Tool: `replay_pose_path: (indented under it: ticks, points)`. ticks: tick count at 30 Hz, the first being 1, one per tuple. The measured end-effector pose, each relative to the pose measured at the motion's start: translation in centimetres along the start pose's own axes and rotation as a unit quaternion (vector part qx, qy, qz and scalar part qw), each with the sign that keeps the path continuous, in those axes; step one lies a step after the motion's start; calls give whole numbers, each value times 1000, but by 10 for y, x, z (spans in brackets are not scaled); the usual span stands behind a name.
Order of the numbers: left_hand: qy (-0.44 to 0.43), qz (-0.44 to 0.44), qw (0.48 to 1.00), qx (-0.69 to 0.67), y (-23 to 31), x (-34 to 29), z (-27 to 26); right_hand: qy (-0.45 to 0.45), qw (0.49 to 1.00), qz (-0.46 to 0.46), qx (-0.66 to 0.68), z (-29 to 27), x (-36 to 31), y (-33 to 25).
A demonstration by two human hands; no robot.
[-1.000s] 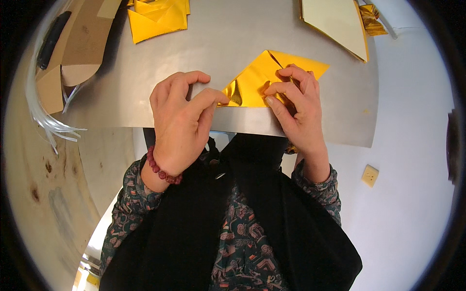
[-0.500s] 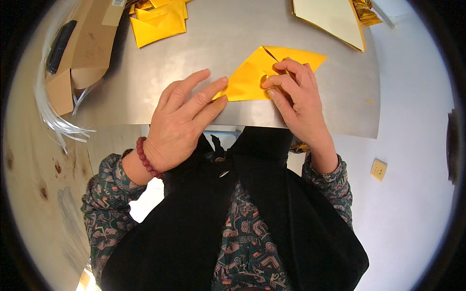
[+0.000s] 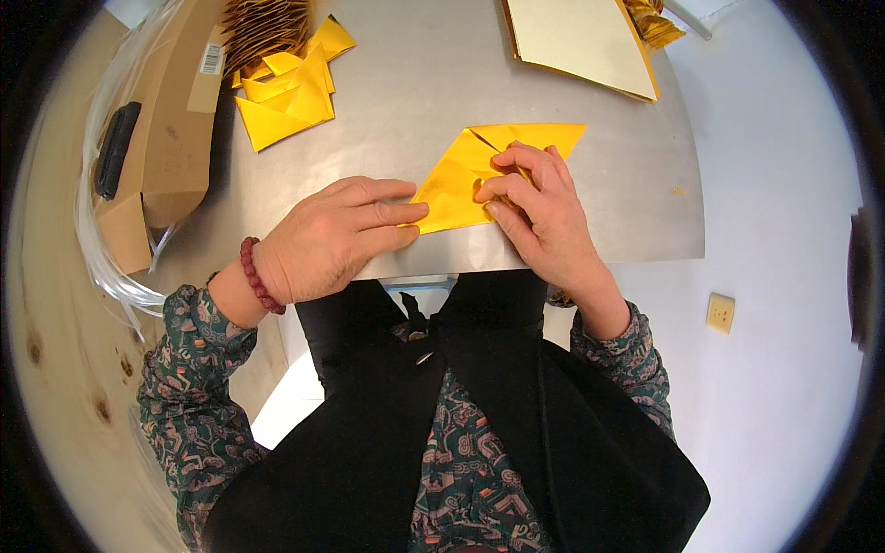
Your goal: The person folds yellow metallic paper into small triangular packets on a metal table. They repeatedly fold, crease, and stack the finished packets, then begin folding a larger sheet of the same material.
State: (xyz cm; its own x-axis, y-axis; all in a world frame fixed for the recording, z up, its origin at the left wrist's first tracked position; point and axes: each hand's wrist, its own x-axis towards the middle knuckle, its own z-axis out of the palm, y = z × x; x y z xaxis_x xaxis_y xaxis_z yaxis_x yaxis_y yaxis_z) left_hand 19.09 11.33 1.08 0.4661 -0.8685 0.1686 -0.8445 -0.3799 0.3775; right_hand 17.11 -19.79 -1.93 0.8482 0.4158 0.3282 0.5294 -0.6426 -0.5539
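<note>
A shiny gold paper sheet [image 3: 450, 182], folded into a slanted four-sided shape, lies near the front edge of the metal table. At its left corner rest the fingertips of my left hand [image 3: 334, 230], stretched out and fairly close together, with a red bead bracelet at the wrist. My right hand [image 3: 546, 214] is over the right half of the sheet. Its fingers are curled and its thumb bent in, gripping the paper by a fold; the fingertips partly hide that spot. A dark slit shows between the folds at the top edge.
Several folded gold pieces [image 3: 288, 101] lie at the back left beside a fanned stack of gold paper [image 3: 267, 29]. A cardboard box [image 3: 175, 120] and clear plastic strands [image 3: 92, 217] stand further left. A pile of pale sheets [image 3: 581, 46] sits at the back right.
The view has shifted, showing more of the back of the table. My left hand has turned to point more rightward, its fingers closer together. My right hand keeps its curled grip on the paper.
</note>
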Motion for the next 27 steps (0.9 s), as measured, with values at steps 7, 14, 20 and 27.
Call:
replay_pose_path:
  ticks: [7,14,20,27]
  points:
    - [-12,36,998,-40,-14,11,-8,-6,1000,15,3,0,-1,-1]
    - [-2,51,997,-50,-20,20,-6,-13,1000,25,10,-1,-1,-3]
    - [-46,19,998,-48,-24,24,-6,-11,1000,22,17,-1,0,-1]
    - [-60,7,998,16,-32,28,-6,-10,1000,18,10,0,-1,0]
